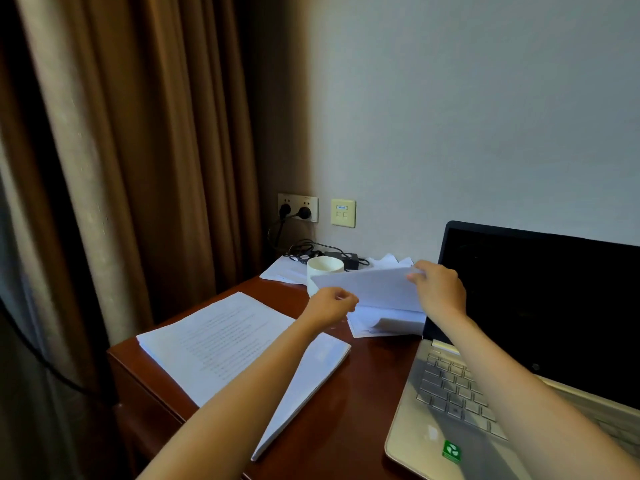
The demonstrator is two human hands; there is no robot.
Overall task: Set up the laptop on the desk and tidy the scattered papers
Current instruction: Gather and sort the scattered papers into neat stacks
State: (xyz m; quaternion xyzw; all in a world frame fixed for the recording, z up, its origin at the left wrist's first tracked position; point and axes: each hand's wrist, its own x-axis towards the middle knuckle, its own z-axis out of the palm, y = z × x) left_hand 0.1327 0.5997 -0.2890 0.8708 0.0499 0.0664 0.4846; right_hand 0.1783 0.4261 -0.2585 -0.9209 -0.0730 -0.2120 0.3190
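Your left hand (334,303) and right hand (438,289) pinch opposite ends of the lifted sheet (372,289), just in front of the white cup (323,268) and beside the open laptop (519,323) on the desk (367,393), so a careless swing toward the paper stack (214,341) could tip that cup.

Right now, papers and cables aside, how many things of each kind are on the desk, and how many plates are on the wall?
Laptop: 1
Cup: 1
Power adapter: 1
Wall plates: 2
Total: 5
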